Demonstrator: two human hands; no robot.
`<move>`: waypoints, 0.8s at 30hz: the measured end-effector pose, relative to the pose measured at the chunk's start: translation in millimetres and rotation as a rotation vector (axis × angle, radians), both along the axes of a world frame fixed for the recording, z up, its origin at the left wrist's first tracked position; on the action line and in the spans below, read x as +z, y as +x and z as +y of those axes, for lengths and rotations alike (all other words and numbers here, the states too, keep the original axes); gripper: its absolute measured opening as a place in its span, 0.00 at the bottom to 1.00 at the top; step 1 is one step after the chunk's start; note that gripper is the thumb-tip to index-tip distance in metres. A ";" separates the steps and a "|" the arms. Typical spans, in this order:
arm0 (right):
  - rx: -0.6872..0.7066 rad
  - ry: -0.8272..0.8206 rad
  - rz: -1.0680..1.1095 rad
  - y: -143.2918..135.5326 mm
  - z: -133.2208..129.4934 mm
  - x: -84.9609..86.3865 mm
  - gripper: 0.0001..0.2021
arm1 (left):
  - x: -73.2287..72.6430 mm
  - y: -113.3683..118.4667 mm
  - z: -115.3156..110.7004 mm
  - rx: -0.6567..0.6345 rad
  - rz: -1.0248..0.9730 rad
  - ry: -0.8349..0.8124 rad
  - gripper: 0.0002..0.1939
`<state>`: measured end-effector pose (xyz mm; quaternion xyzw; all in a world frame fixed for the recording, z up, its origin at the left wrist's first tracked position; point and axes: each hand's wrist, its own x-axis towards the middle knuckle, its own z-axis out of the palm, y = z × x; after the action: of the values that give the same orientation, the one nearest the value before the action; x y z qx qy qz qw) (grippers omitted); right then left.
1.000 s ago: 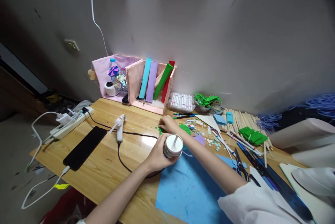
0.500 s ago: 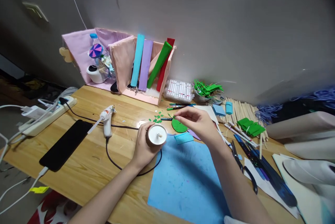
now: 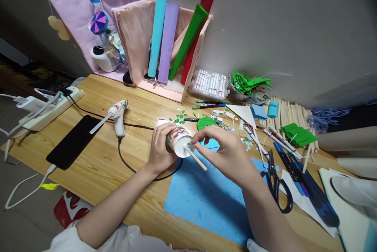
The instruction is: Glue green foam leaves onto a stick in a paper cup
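My left hand is wrapped around a printed paper cup, tilted so that its white round end faces me. From the middle of that end sticks out a thin wooden stick, with some whitish stuff at its foot. My right hand pinches a tiny green piece close to the foot of the stick; whether the piece touches the cup I cannot tell. Under both hands lies a blue sheet. Just beyond them are a green disc and several small green cut-outs.
On the left are a glue gun, a black phone and a power strip. Black scissors lie at right. A box of markers and a pink cardboard stand are at the back.
The cup has tipped, so its stick now points down to the right. My right hand has brought the green piece down and left to the cup's end. The view has shifted.
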<state>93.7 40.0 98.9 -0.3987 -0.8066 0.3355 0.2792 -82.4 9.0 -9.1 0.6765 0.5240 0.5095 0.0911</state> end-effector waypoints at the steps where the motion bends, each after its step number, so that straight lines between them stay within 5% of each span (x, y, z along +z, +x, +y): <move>1: 0.009 -0.004 0.005 -0.9 -0.2 0.1 0.07 | 0.3 0.1 -0.2 -0.001 0.002 -0.001 0.30; 24: 0.003 0.027 -0.014 -7.2 -2.5 -1.5 0.08 | 2.1 1.1 -1.7 0.002 0.029 -0.028 0.30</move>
<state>86.5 37.5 97.4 -0.3961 -0.8136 0.3221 0.2784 -81.3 7.2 -7.0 0.6821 0.5327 0.4924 0.0924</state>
